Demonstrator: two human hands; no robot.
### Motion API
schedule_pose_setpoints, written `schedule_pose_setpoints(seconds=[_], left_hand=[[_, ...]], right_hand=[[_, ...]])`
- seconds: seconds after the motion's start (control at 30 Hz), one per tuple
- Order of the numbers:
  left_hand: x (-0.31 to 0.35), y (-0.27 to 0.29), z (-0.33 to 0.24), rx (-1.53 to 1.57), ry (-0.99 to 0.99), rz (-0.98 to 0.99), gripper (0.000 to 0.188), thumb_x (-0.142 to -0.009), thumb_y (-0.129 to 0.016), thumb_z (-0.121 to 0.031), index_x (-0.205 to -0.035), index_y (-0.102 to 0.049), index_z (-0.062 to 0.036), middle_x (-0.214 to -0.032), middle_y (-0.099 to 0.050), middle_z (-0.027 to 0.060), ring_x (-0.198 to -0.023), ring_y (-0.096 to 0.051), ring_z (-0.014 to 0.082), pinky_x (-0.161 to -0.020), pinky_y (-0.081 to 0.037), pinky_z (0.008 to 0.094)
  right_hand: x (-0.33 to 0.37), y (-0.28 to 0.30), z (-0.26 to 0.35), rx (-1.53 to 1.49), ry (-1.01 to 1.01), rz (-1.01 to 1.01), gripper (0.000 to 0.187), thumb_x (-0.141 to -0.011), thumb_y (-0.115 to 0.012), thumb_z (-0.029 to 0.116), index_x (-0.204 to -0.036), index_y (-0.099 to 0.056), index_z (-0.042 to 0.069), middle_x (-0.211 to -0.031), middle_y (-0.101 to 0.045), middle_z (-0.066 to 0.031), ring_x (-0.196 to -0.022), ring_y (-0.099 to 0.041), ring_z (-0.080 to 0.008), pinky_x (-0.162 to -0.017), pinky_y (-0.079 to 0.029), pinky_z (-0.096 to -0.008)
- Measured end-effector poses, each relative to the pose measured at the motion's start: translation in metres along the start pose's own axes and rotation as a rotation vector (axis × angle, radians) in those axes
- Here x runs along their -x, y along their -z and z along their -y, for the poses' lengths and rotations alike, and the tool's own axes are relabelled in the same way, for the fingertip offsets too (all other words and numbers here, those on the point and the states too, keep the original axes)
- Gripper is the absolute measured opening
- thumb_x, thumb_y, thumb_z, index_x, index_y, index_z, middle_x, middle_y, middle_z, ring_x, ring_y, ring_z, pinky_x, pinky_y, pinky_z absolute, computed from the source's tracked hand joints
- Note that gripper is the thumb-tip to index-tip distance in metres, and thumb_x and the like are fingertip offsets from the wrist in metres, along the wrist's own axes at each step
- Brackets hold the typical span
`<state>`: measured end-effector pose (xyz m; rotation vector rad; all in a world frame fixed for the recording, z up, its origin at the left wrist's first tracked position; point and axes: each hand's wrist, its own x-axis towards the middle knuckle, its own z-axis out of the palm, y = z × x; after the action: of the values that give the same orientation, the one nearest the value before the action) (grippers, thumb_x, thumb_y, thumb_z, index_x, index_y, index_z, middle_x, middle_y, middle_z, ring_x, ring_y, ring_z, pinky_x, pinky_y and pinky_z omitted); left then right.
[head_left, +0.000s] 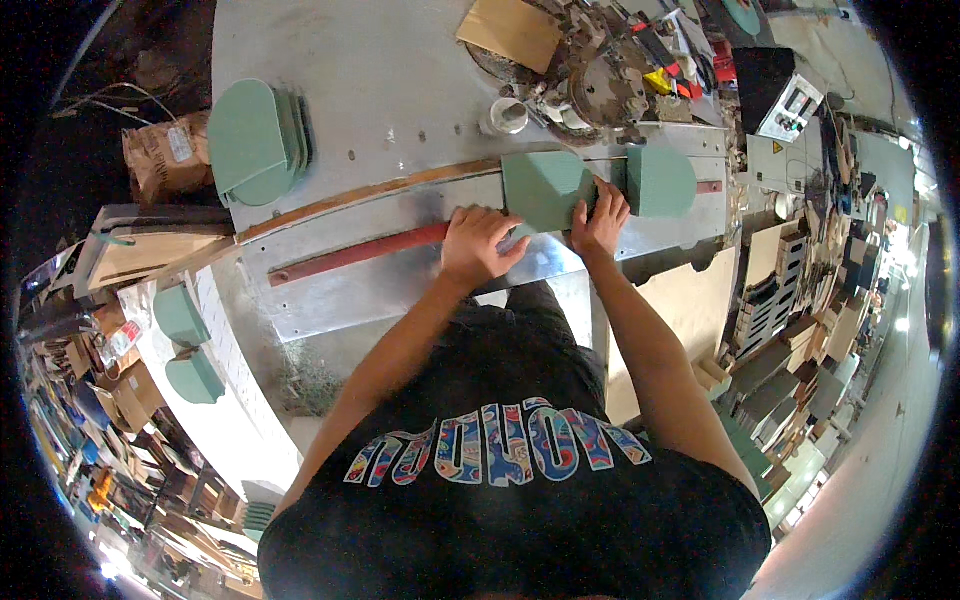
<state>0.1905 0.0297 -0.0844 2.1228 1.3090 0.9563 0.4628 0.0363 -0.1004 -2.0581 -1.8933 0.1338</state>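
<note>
A green board point(540, 190) with a rounded right end lies on the grey metal worktop in front of me. My right hand point(600, 220) holds its right edge, thumb on the near side and fingers bent at the edge. At its lower left corner is my left hand point(478, 245), fingers spread over the red strip point(360, 254) and thumb pointing at the board. Just right of my right hand sits a second green board point(662, 182) of similar shape. A stack of green boards point(250, 140) rests at the worktop's far left.
A white cup point(508, 116) stands beyond the boards, near a cluttered heap of tools and metal parts point(600, 90). Two green pieces point(194, 377) lie on a white surface at left. A brown paper bag point(165, 155) is beside the stack. A control box point(792, 108) stands far right.
</note>
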Motion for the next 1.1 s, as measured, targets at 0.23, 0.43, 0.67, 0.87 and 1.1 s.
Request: schedule_pose_setpoints(seconds=[0.23,0.43,0.67,0.87,1.1], left_hand=[[0.0,0.002,0.0,0.012,0.005,0.002,0.023,-0.085,-0.082,-0.034,-0.101,-0.075,-0.0197,-0.084,-0.07,-0.0023,-0.083,-0.065,0.0227,-0.08,-0.046,0.0429],[-0.001,0.005,-0.003,0.05,0.014,-0.004,0.023,-0.085,-0.083,-0.035,-0.101,-0.077,-0.0194,-0.082,-0.07,-0.0013,-0.083,-0.066,0.0249,-0.081,-0.047,0.0455],[0.002,0.001,-0.005,0.014,0.093,0.045,0.037,-0.084,-0.083,-0.035,-0.116,-0.075,-0.0179,-0.083,-0.07,-0.0011,-0.085,-0.067,0.025,-0.084,-0.05,0.0465],[-0.002,-0.002,-0.009,-0.004,0.084,0.001,0.057,-0.084,-0.082,-0.035,-0.137,-0.067,-0.0199,-0.076,-0.065,-0.0043,-0.078,-0.064,0.0208,-0.08,-0.048,0.042],[0.001,-0.007,-0.009,-0.106,0.232,0.218,0.095,-0.082,-0.082,-0.064,-0.158,-0.052,-0.0146,-0.1,-0.072,0.0065,-0.093,-0.068,0.0276,-0.094,-0.049,0.048]], right_hand=[[-0.002,-0.003,-0.002,0.037,0.036,-0.024,0.059,-0.098,-0.064,0.029,-0.152,-0.05,0.01,-0.146,-0.052,-0.0197,-0.131,-0.047,-0.0456,-0.115,-0.036,-0.0602],[0.001,-0.006,-0.004,0.046,-0.007,-0.026,0.057,-0.098,-0.066,0.027,-0.152,-0.051,0.015,-0.146,-0.051,-0.0183,-0.133,-0.046,-0.0442,-0.118,-0.034,-0.0581],[0.0,-0.001,-0.002,0.031,-0.009,0.004,0.058,-0.097,-0.066,0.031,-0.15,-0.051,0.011,-0.144,-0.052,-0.0202,-0.131,-0.047,-0.0459,-0.114,-0.036,-0.0616],[0.002,0.003,-0.001,-0.014,0.005,-0.03,0.063,-0.098,-0.066,0.032,-0.155,-0.046,0.012,-0.149,-0.049,-0.0202,-0.134,-0.045,-0.046,-0.117,-0.032,-0.0622],[0.003,0.009,-0.006,-0.087,0.029,0.073,0.087,-0.091,-0.07,0.049,-0.166,-0.039,0.018,-0.16,-0.041,-0.0194,-0.148,-0.037,-0.0439,-0.123,-0.021,-0.0636]])
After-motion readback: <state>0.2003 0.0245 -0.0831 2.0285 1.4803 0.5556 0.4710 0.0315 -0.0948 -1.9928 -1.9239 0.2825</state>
